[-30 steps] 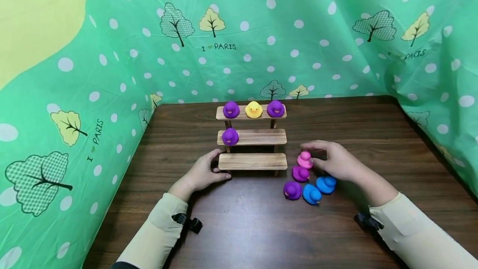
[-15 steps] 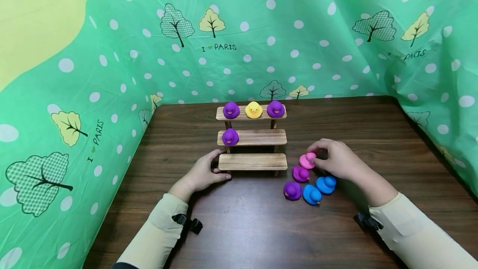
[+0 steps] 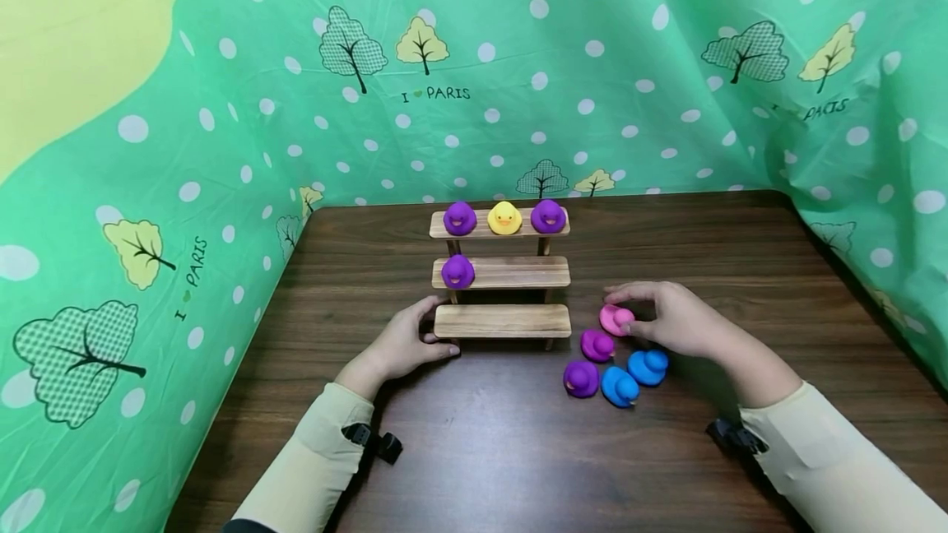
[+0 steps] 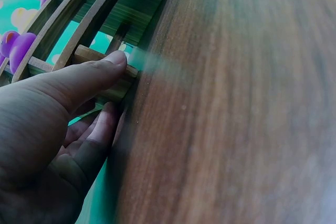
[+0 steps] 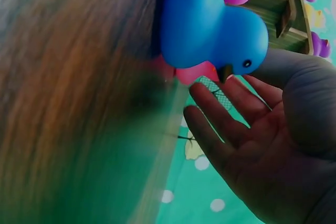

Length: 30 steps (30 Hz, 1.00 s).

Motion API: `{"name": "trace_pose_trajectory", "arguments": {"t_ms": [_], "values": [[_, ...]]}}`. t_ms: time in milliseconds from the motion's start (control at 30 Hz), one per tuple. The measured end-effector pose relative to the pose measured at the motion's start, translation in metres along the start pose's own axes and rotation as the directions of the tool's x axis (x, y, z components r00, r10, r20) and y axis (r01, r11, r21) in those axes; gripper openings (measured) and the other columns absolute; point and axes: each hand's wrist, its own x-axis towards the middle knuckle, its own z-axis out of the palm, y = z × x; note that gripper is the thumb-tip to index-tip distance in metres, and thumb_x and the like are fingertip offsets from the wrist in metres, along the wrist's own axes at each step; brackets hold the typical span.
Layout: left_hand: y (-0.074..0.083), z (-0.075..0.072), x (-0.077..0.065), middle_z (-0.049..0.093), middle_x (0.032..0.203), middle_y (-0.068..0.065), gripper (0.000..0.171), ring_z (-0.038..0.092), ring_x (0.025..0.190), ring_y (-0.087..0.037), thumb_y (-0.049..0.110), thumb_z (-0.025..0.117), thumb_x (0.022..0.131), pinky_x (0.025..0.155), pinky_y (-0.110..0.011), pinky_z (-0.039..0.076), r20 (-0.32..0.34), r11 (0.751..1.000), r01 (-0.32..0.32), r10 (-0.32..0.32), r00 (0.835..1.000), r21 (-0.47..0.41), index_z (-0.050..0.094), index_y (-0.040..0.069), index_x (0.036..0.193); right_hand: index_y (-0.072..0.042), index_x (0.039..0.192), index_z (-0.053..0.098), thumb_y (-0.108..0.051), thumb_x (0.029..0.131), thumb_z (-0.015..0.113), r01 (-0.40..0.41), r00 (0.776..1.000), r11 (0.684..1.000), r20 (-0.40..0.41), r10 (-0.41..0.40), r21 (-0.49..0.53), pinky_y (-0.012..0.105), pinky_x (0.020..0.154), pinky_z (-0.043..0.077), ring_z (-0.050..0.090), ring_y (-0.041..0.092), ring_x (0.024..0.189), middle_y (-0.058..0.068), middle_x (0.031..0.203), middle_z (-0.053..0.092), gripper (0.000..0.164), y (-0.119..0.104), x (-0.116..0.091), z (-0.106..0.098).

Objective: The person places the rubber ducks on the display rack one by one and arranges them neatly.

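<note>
I have L hand [image 3: 402, 341] pinching 3-tier wooden stand [image 3: 504, 321] at lower L end. R hand [image 3: 676, 319], thumb + index apart, is at pink rubber duck [image 3: 612, 320], R of stand; can't tell if pinched. Purple duck [image 3: 596, 345] just beside.

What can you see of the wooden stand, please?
The stand looks wooden, with visible grain and three stepped shelves on legs. It is upright on the dark table. Its top shelf bears two purple ducks flanking a yellow duck; its middle shelf, a purple duck at the left end; its bottom shelf, none. The left hand holds its lower left end.
</note>
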Motion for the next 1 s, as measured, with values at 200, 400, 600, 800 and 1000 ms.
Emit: {"name": "trace_pose_trajectory", "arguments": {"t_ms": [200, 400, 600, 800, 1000], "values": [[-0.0003, 0.0001, 0.0006, 0.067, 0.131, -0.011, 0.076, 0.068, 0.115, -0.022, 0.013, 0.094, 0.081, 0.092, -0.025, 0.059, -0.002, 1.000, 0.002, -0.002, 1.000, -0.007, 0.053, 0.006, 0.145, -0.014, 0.116, 0.080, -0.005, 0.089, 0.083, 0.009, 1.000, 1.000, 0.012, -0.009, 0.007, 0.061, 0.103, 0.051, 0.064, 0.038, 0.123, 0.007, 0.122, 0.074, 0.028, 0.0034, -0.0002, 0.0022], [-0.0012, 0.0003, 0.0010, 0.067, 0.131, -0.011, 0.077, 0.068, 0.114, -0.021, 0.014, 0.094, 0.081, 0.091, -0.024, 0.059, -0.004, 1.000, 0.007, -0.007, 1.000, -0.005, 0.053, 0.007, 0.146, -0.014, 0.112, 0.079, -0.011, 0.086, 0.088, 0.023, 1.000, 1.000, -0.010, -0.023, -0.016, 0.060, 0.101, 0.052, 0.065, 0.034, 0.116, 0.003, 0.116, 0.074, 0.027, 0.0053, -0.0003, 0.0034], [-0.0027, 0.0002, 0.0015, 0.068, 0.129, -0.010, 0.076, 0.068, 0.114, -0.020, 0.014, 0.094, 0.081, 0.092, -0.025, 0.059, -0.007, 1.000, -0.013, 0.013, 1.000, 0.000, 0.054, 0.008, 0.145, -0.011, 0.117, 0.078, -0.013, 0.086, 0.088, 0.031, 1.000, 0.999, -0.002, -0.031, -0.041, 0.061, 0.101, 0.052, 0.064, 0.036, 0.118, 0.007, 0.121, 0.073, 0.032, 0.0075, -0.0025, 0.0035], [-0.0027, 0.0001, 0.0014, 0.069, 0.127, -0.010, 0.075, 0.069, 0.112, -0.019, 0.013, 0.094, 0.080, 0.091, -0.025, 0.060, -0.008, 1.000, -0.017, 0.017, 1.000, -0.006, 0.054, 0.009, 0.144, -0.009, 0.116, 0.079, -0.013, 0.087, 0.088, 0.018, 1.000, 0.999, -0.012, -0.018, -0.032, 0.061, 0.101, 0.052, 0.065, 0.037, 0.118, 0.008, 0.120, 0.074, 0.031, 0.0084, -0.0023, 0.0048], [-0.0014, 0.0004, 0.0010, 0.068, 0.129, -0.011, 0.077, 0.069, 0.112, -0.021, 0.013, 0.094, 0.080, 0.091, -0.025, 0.060, -0.005, 1.000, -0.004, 0.004, 1.000, -0.016, 0.053, 0.007, 0.145, -0.010, 0.115, 0.078, -0.016, 0.087, 0.088, -0.022, 1.000, 0.999, -0.022, 0.021, -0.038, 0.061, 0.099, 0.052, 0.065, 0.036, 0.116, 0.007, 0.117, 0.075, 0.030, 0.0071, -0.0027, 0.0050]]}}
